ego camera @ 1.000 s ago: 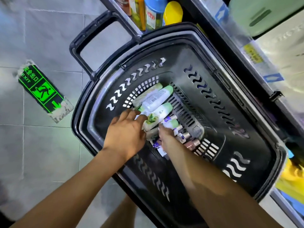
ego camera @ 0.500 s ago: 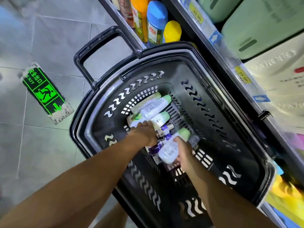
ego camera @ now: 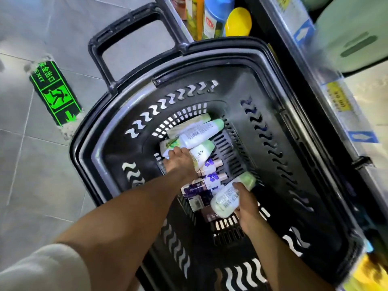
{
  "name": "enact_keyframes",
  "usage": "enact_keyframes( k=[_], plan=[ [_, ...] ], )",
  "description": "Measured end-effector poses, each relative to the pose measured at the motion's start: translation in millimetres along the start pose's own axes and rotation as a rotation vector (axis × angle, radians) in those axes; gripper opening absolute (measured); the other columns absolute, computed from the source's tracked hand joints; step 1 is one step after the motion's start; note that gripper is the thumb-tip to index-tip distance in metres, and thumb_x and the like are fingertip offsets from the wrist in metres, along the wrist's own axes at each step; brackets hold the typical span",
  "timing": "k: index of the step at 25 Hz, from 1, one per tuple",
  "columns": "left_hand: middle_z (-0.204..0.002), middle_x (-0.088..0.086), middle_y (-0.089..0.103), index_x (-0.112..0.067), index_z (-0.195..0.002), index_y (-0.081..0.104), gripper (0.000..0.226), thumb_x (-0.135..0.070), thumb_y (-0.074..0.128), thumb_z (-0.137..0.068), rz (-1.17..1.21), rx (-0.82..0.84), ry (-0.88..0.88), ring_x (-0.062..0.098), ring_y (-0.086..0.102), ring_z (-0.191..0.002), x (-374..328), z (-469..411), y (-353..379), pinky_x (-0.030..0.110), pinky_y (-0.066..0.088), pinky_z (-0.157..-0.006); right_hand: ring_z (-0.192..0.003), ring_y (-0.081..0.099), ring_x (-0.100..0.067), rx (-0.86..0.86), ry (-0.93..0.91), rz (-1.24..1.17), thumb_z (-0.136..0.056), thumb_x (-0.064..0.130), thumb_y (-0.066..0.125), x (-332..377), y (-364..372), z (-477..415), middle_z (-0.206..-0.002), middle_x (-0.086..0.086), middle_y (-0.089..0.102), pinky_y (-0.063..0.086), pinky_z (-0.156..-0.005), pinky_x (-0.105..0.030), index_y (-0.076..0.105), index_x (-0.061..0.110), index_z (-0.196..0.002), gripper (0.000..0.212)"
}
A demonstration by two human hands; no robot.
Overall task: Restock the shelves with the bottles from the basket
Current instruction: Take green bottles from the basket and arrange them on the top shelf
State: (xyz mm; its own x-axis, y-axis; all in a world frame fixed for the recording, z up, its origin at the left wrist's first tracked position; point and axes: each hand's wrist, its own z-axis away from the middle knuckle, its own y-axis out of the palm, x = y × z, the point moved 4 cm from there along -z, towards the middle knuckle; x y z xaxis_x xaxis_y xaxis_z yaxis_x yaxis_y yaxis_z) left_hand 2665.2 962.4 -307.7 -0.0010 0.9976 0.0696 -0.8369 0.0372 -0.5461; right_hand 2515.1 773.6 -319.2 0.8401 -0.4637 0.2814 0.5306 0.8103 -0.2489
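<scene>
Right hand (ego camera: 248, 211): low in the basket, fingers and thumb wrapped round the body of a white bottle with a green cap (ego camera: 227, 198), which lies slanted over the near end of the pile, cap toward the shelf side. Left hand (ego camera: 181, 163): back uppermost, fingertips down on a leaf-label bottle (ego camera: 169, 144) at the far end of the pile. Whether they close round it cannot be told, as the hand covers them. Step in hand, by judgement: lifting stock out of the basket for the shelf. Handling advice: keep the grip at mid-body, raise the bottle clear of the basket wall before swinging it across, and take only one bottle with the left hand, since the green-capped bottles (ego camera: 201, 131) lie against it and would likely roll. Other stock: small purple-flower bottles (ego camera: 212, 164) side by side next to the left wrist, and purple boxes (ego camera: 196, 191) just beside the held bottle. Most of the load is not yet shelved. Container: black basket (ego camera: 130, 97) on the grey tiled floor (ego camera: 31, 185), its handle (ego camera: 126, 26) pointing away. Surroundings: shelf rail (ego camera: 302, 38) with price tags close along the basket's right side; blue can (ego camera: 212, 19) and yellow cap (ego camera: 238, 22) on a low shelf beyond the basket; pale green tubs (ego camera: 352, 43) higher up; green exit sticker (ego camera: 55, 93) on the floor to the left. Obstruction: the deep basket wall and the projecting rail stand between the held bottle and any shelf space.
</scene>
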Motion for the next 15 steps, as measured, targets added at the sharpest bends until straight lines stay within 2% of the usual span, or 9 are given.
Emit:
enact_keyframes(
  k=[4, 7, 9, 11, 13, 15],
  plan=[
    [-0.132, 0.015, 0.045, -0.006, -0.135, 0.031, 0.085, -0.036, 0.082, -0.074, 0.183, 0.125, 0.01, 0.035, 0.049, -0.124, 9, 20, -14, 0.04, 0.051, -0.09, -0.088, 0.071, -0.03, 0.032, -0.007, 0.042, -0.087, 0.021, 0.075, 7, 0, 22, -0.104, -0.017, 0.073, 0.055, -0.077, -0.039, 0.068, 0.011, -0.098, 0.016],
    [-0.126, 0.015, 0.053, -0.002, -0.14, 0.029, 0.083, -0.027, 0.079, -0.078, 0.141, 0.167, 0.101, 0.035, 0.057, -0.118, 17, 55, -39, 0.037, 0.049, -0.08, -0.089, 0.071, -0.027, 0.09, -0.004, 0.053, -0.089, 0.017, 0.074, 23, 2, 67, -0.103, -0.012, 0.074, 0.055, -0.073, -0.036, 0.067, 0.012, -0.106, 0.02],
    [-0.128, 0.012, 0.054, -0.004, -0.143, 0.029, 0.079, -0.025, 0.075, -0.082, 0.098, 0.2, 0.148, 0.032, 0.057, -0.116, 26, 89, -61, 0.035, 0.046, -0.076, -0.093, 0.071, -0.027, 0.128, -0.023, 0.051, -0.089, 0.014, 0.075, 36, 0, 105, -0.103, -0.011, 0.073, 0.057, -0.08, -0.041, 0.066, 0.013, -0.108, 0.022],
    [-0.132, 0.013, 0.054, -0.007, -0.147, 0.025, 0.086, -0.03, 0.077, -0.084, 0.129, 0.222, 0.18, 0.032, 0.056, -0.118, 37, 127, -84, 0.035, 0.047, -0.077, -0.098, 0.071, -0.032, 0.142, -0.049, 0.075, -0.085, 0.013, 0.079, 54, -3, 151, -0.108, -0.014, 0.074, 0.057, -0.085, -0.046, 0.065, 0.01, -0.113, 0.031],
    [-0.136, 0.016, 0.052, -0.007, -0.15, 0.022, 0.095, -0.036, 0.081, -0.082, 0.269, 0.225, 0.193, 0.033, 0.054, -0.123, 53, 167, -109, 0.034, 0.049, -0.084, -0.097, 0.071, -0.033, 0.108, -0.089, 0.1, -0.077, 0.013, 0.086, 69, -7, 195, -0.109, -0.017, 0.074, 0.058, -0.085, -0.048, 0.064, 0.008, -0.114, 0.043],
    [-0.143, 0.016, 0.049, -0.005, -0.151, 0.021, 0.1, -0.04, 0.083, -0.08, 0.437, 0.204, 0.206, 0.033, 0.051, -0.13, 74, 209, -136, 0.036, 0.048, -0.098, -0.095, 0.072, -0.033, 0.076, -0.148, 0.143, -0.059, 0.029, 0.099, 88, -9, 247, -0.107, -0.017, 0.075, 0.059, -0.088, -0.054, 0.065, 0.01, -0.109, 0.064]
  ],
)
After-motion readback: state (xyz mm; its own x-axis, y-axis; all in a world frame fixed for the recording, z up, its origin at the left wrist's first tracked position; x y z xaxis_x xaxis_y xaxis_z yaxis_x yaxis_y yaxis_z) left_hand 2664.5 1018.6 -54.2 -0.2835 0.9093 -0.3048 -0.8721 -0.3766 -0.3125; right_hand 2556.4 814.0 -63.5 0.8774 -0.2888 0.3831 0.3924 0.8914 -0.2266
